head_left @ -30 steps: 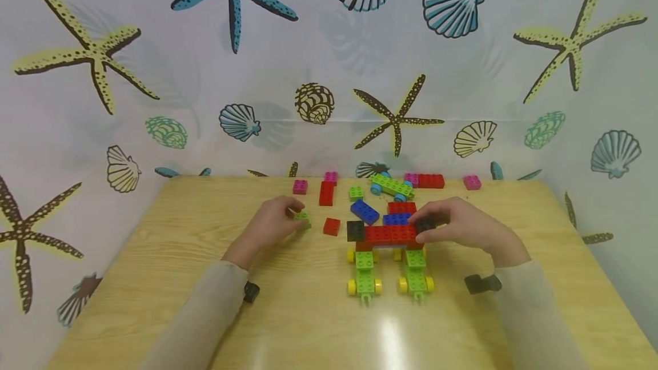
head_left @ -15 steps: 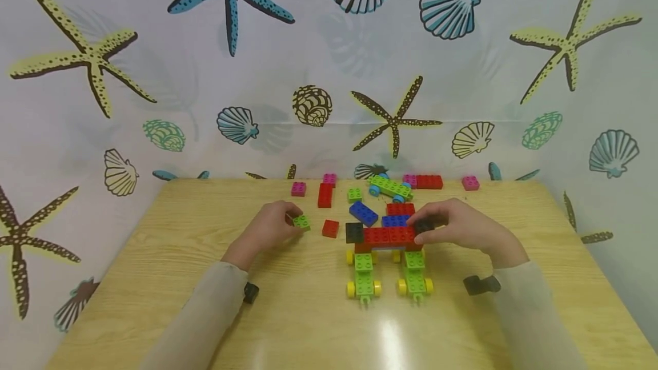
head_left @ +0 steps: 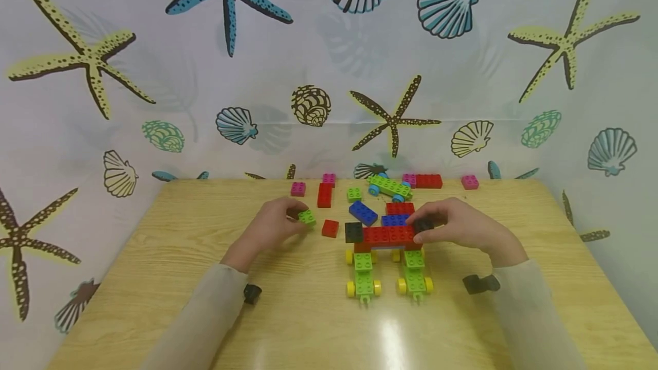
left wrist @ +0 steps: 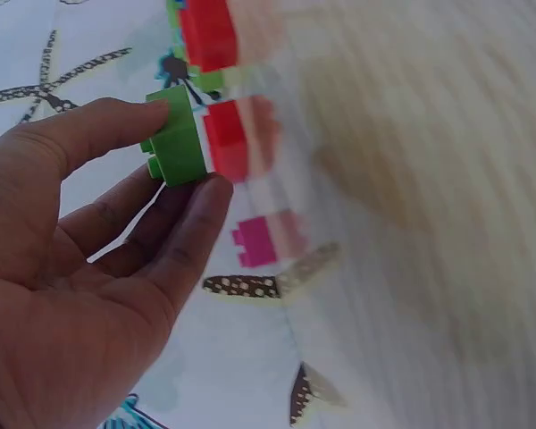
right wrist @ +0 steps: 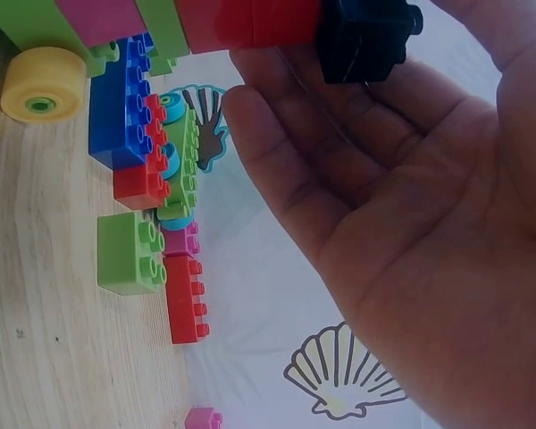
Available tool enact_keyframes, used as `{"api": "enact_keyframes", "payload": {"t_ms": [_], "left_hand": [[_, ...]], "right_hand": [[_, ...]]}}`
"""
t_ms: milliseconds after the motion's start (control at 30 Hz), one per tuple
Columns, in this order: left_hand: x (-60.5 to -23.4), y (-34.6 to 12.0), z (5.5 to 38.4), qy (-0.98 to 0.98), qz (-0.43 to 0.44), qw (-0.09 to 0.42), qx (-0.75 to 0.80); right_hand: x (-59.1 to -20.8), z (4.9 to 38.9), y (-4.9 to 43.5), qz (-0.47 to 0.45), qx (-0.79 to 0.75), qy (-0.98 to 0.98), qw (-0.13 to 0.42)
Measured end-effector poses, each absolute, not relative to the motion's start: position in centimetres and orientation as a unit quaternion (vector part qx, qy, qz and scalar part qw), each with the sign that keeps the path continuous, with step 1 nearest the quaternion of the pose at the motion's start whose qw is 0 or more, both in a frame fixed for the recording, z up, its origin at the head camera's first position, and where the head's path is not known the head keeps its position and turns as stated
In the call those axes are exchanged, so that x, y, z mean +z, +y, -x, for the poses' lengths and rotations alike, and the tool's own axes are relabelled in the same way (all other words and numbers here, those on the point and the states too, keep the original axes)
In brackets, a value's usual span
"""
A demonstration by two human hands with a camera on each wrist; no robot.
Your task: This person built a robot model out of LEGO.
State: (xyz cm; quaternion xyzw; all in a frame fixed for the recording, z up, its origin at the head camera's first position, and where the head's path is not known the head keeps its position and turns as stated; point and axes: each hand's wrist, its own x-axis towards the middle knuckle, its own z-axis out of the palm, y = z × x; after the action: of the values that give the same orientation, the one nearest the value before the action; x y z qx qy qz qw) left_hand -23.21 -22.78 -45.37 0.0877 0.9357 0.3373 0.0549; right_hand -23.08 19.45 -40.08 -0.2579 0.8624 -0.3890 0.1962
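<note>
My left hand [head_left: 272, 224] pinches a small green brick [head_left: 307, 217] between thumb and fingertips. In the left wrist view the green brick [left wrist: 180, 138] shows studs facing the palm side. My right hand [head_left: 457, 224] holds the black brick [head_left: 424, 224] at the right end of a built brick vehicle. Its middle is a row of red bricks [head_left: 389, 235], with another black brick [head_left: 353, 232] at the left end. Below stand green wheeled bases [head_left: 364, 284] with yellow wheels. In the right wrist view, my fingers extend behind the black brick [right wrist: 362, 40].
A red brick [head_left: 330, 228] lies just right of my left hand. Behind the vehicle are blue bricks [head_left: 363, 213], a loose green brick [head_left: 354, 194] and a green base with blue wheels [head_left: 389, 186]. Several pink and red bricks line the table's back edge, by a patterned cloth.
My left hand has tilted the green brick, then moved it slightly up and to the right. The right hand and the vehicle stay in place.
</note>
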Motion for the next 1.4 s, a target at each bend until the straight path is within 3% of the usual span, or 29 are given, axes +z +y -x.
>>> {"api": "enact_keyframes", "payload": {"t_ms": [700, 1400], "left_hand": [[-38.9, -16.7, 19.2, 0.893, -0.188, -0.020, 0.408], [-40.2, -13.2, 18.8, 0.880, -0.246, 0.042, 0.404]], "right_hand": [[-40.7, 23.1, 18.7, 0.280, -0.392, 0.855, 0.190], [-40.9, 23.2, 18.0, 0.283, -0.394, 0.852, 0.196]]}}
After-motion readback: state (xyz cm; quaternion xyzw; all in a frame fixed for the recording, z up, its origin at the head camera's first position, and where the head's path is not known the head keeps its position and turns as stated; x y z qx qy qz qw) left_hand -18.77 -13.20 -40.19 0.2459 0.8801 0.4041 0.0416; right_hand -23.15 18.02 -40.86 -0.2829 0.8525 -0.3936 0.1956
